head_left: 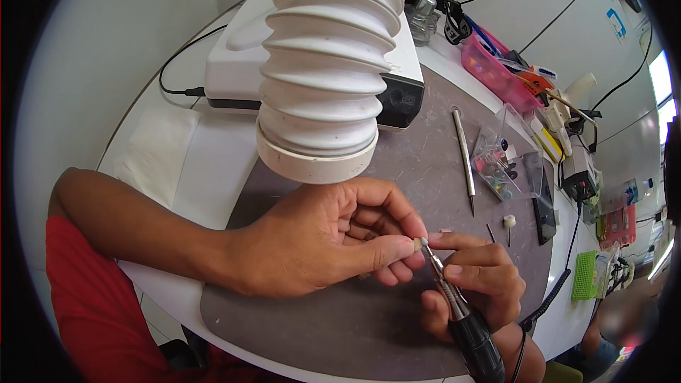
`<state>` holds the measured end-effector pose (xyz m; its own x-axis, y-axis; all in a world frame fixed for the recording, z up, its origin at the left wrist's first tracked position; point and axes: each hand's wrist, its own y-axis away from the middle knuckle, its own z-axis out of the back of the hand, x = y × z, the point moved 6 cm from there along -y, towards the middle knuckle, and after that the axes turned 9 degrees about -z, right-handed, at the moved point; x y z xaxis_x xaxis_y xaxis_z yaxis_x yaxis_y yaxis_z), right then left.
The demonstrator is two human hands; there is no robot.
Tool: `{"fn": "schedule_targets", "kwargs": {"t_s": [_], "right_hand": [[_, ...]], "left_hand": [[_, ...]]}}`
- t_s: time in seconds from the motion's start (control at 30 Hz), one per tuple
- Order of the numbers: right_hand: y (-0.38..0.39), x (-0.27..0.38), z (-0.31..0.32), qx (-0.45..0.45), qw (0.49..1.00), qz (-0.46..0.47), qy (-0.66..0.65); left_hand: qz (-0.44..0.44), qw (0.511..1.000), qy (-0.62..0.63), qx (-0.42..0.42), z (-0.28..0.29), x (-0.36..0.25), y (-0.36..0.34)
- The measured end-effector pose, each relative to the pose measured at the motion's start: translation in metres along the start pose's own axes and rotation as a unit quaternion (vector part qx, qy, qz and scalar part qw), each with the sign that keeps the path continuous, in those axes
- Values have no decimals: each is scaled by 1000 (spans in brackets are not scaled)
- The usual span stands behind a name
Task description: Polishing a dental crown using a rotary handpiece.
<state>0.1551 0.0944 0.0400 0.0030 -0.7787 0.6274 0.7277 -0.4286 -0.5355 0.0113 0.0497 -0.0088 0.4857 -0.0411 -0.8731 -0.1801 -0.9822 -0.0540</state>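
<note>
My left hand (312, 245) is closed, pinching a small cream-coloured piece (417, 245) between thumb and forefinger; the piece is mostly covered, so its kind is unclear. In my right hand (489, 273) is a rotary handpiece (464, 323) with a silver front and black body, slanting up to the left. Its small pale bit meets the piece at the left fingertips. My right forefinger reaches close to the left hand there. Just above both hands hangs the mouth of a white ribbed suction hose (319, 145).
A grey-brown mat (298, 337) covers the white table. Right of the hands lie a metal pen-like tool (463, 156), a clear box of small bits (507, 163) and a white-headed bit (508, 222). A white machine (237, 60) and pink basket (489, 64) stand behind. Another person sits far right.
</note>
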Motion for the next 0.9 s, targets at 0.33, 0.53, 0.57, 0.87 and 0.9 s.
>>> {"fn": "schedule_targets", "kwargs": {"t_s": [0.33,0.53,0.57,0.87,0.9], "right_hand": [[-3,1,-1,5,1000,23,-6],[-1,-1,0,-11,1000,20,-5],[-1,1,-1,-4,1000,31,-6],[0,2,-2,-8,999,49,-2],[0,2,-2,-8,999,49,-1]], "left_hand": [[-1,1000,-7,-2,1,0,0],[-1,1000,-20,-5,1,0,-1],[-6,1000,-23,-4,1,0,-1],[-8,1000,-19,-4,0,0,-1],[-11,1000,-22,-3,0,0,-1]]}}
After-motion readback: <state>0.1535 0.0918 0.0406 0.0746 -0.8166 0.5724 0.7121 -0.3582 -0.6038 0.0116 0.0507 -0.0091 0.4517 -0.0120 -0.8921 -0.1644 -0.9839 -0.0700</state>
